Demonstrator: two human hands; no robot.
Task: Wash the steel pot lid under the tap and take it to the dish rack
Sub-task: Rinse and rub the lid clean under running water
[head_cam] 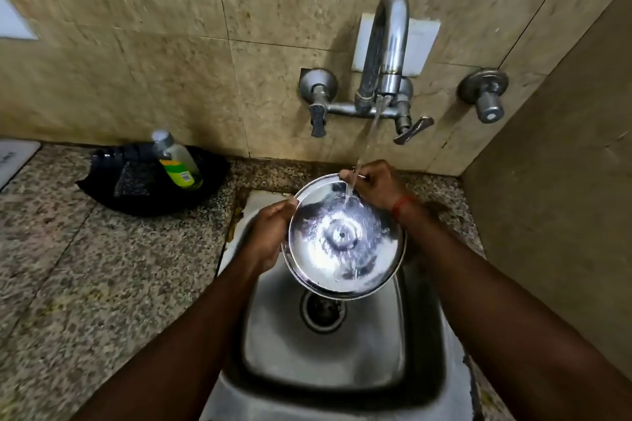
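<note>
The round steel pot lid (345, 237) is held over the steel sink (328, 349), its inner side facing up and tilted toward me. My left hand (270, 232) grips its left rim. My right hand (374, 184) holds the far right rim. Water runs from the curved wall tap (386, 51) onto the lid's upper part and spreads across it. No dish rack is in view.
A black tray (150, 178) with a scrub pad and a green dish soap bottle (178, 161) sits on the speckled granite counter (85, 267) left of the sink. A tiled wall stands behind, another wall close on the right. The sink drain (323, 311) lies below the lid.
</note>
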